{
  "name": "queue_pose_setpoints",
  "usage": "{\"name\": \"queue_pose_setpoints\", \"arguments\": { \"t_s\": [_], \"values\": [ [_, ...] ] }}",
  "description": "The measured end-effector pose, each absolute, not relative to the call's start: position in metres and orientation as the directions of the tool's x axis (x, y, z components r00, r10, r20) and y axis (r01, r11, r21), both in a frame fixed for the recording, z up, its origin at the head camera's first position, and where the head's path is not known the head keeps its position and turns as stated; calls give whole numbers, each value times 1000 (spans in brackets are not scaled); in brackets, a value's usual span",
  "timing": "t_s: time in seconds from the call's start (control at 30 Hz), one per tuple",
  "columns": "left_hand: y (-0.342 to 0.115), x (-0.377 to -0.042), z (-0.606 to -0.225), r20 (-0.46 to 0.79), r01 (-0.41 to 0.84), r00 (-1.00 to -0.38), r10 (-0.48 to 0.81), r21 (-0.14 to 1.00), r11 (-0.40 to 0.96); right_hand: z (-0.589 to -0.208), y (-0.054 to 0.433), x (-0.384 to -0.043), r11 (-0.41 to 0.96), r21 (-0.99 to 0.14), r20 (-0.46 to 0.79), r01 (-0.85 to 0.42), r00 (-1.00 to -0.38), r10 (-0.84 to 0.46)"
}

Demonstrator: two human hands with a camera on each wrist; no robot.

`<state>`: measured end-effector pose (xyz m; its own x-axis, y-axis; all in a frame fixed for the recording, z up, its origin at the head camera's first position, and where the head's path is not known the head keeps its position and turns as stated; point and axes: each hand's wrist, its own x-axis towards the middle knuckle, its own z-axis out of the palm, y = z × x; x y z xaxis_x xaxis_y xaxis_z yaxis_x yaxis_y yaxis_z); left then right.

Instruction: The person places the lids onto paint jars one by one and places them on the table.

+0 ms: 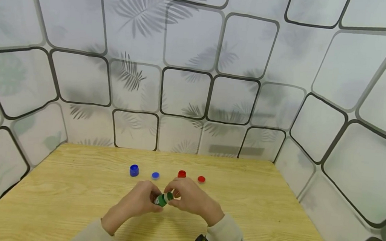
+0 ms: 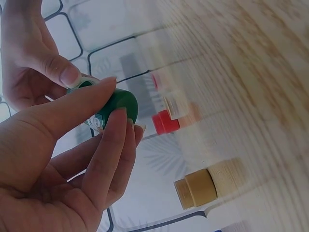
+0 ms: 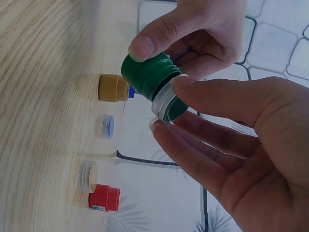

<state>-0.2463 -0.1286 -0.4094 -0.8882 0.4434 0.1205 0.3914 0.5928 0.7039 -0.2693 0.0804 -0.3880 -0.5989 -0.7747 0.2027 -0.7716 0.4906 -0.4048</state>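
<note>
My left hand (image 1: 140, 199) grips a small green paint jar (image 3: 147, 75), tilted over the table, with the thumb and fingers around its body. My right hand (image 1: 191, 198) pinches a lid (image 3: 166, 102) with a clear ribbed side and green top. This lid is right at the jar's mouth. Beyond the hands stand an open blue jar (image 1: 134, 170) and a red jar (image 1: 182, 174), partly hidden by the right hand in the head view. An ochre jar (image 2: 199, 188) without a lid shows in both wrist views.
A blue lid (image 1: 155, 175) lies right of the blue jar, and a red lid (image 1: 201, 179) right of the red one. Near the red jar is another clear-sided lid (image 3: 88, 176). The wooden table (image 1: 258, 201) meets a patterned backdrop (image 1: 185, 93) behind and at the sides.
</note>
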Motion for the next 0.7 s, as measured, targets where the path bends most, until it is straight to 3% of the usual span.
{"name": "queue_pose_setpoints", "arguments": {
  "t_s": [0.7],
  "values": [
    [-128,-244,-408,162,440,-867,471,693,571,-393,76,-269,465,-386,208,-797,-566,-798]
  ]
}}
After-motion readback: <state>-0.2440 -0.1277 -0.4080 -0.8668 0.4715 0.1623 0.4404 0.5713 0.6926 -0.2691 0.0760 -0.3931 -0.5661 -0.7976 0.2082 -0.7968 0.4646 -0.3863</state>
